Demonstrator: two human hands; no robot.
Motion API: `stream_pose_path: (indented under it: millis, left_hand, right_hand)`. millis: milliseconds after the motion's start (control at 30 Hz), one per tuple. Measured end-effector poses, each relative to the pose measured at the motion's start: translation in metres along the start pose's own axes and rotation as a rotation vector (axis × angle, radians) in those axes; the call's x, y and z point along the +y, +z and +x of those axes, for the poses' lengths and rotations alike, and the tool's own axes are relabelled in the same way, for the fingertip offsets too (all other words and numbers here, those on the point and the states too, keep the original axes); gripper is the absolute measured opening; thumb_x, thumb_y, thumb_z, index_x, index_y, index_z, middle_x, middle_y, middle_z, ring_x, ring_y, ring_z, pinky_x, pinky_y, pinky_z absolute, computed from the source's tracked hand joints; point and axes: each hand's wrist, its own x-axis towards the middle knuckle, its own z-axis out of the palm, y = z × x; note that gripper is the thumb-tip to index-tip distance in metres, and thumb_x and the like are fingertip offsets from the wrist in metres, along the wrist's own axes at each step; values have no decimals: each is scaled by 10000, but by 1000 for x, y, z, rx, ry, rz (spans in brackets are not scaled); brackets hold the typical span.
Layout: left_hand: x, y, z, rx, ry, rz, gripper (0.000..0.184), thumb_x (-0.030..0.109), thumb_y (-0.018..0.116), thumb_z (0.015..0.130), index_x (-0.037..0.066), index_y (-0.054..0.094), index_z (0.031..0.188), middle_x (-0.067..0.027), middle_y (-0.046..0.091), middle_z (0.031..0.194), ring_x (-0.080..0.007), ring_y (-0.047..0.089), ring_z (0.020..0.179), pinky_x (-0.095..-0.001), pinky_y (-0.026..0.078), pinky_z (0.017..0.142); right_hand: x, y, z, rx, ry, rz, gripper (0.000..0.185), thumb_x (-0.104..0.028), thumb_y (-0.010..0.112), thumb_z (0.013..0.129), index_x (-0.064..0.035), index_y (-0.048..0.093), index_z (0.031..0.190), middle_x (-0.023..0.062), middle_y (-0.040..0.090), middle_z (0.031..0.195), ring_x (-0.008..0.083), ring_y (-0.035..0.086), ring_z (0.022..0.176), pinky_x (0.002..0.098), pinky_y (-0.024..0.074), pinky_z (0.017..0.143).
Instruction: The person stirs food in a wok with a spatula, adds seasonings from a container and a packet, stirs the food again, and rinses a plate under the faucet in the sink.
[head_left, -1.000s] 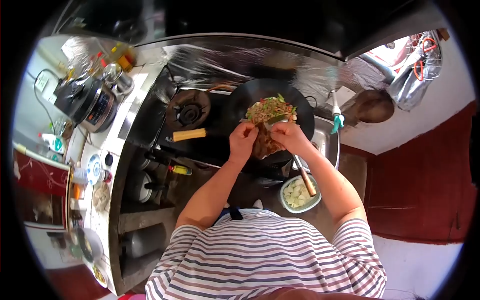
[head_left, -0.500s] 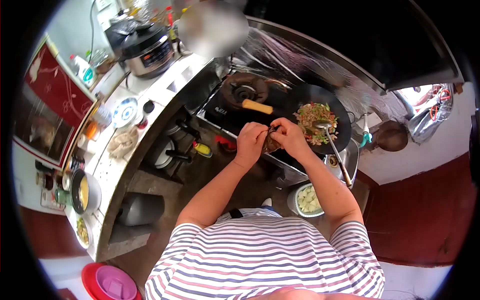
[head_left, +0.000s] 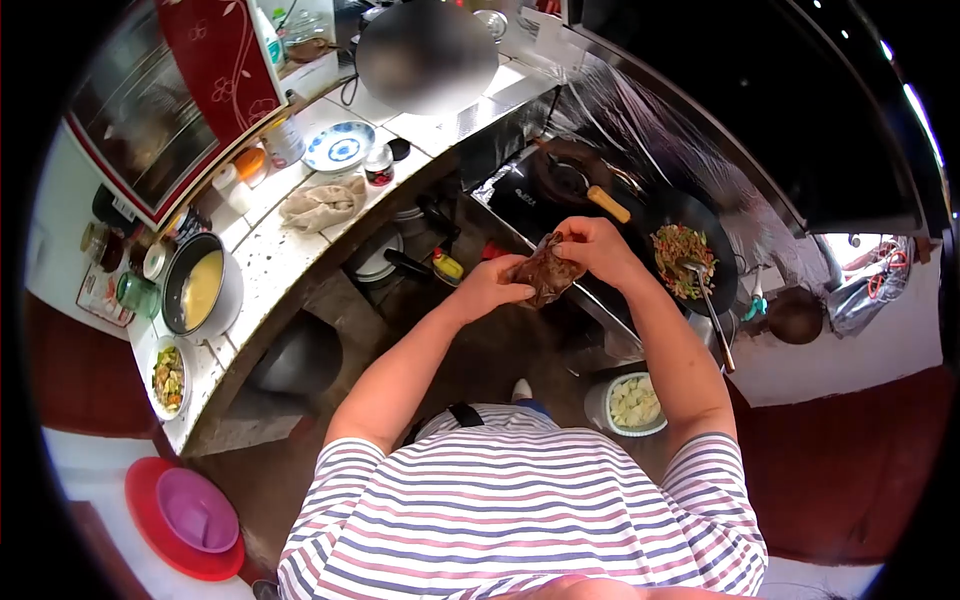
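Note:
A small crinkled brown plastic bag (head_left: 550,273) is held up in front of me between both hands. My left hand (head_left: 494,285) grips its left side, the thumb lying along the lower edge. At the upper right, my right hand (head_left: 602,252) pinches the bag with thumb and fingers. What the bag contains I cannot make out. Just beyond my right hand are the wok (head_left: 728,240) and its yellow wooden handle (head_left: 608,204). Chopped meat and green pieces (head_left: 680,255) fill the wok's middle, with a spatula (head_left: 712,315) resting in them.
An unlit burner (head_left: 566,182) sits left of the wok. Below the stove stands a tub of pale cut vegetables (head_left: 634,402). On the left counter are a blue-patterned plate (head_left: 340,147), a cloth (head_left: 325,205), a pot of yellow liquid (head_left: 203,285), jars and a bowl of food (head_left: 168,380).
My view has turned left toward the counter. My hands have moved apart, and more of the brown bag shows between them.

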Motion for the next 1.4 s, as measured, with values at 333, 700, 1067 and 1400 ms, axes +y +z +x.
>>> stream_pose_path:
  millis: [333,700,1067,1400]
  left_hand:
    - [-25,-10,1,598,-184,-65,335,207,645,766,43,493,1015,-42,569,871,-141,587,717,-293,509,517]
    - [-10,-42,57,809,53,-546,267,101,531,784,49,494,1043,-82,572,905,-184,601,807,-327,510,713]
    - [57,-211,44,1152,317,479,293,139,625,745,20,567,1007,-72,624,746,-156,592,694,-275,454,645]
    - [82,-289,45,1213,102,972,164,152,603,749,73,575,890,-116,611,703,-271,600,653,-336,451,588]
  right_hand:
    - [33,62,58,260,-244,-770,153,-148,597,739,-50,560,850,131,583,823,336,572,755,416,456,650]
    - [31,65,132,287,-625,-572,104,-121,568,766,-88,544,862,106,561,820,325,564,705,398,454,593]
    - [-70,91,288,-26,-660,-204,136,-118,585,752,-17,585,842,132,601,766,299,579,726,352,448,648]
    - [-49,138,364,-58,-370,-90,137,-70,595,744,10,590,856,105,594,676,185,556,594,285,445,580]
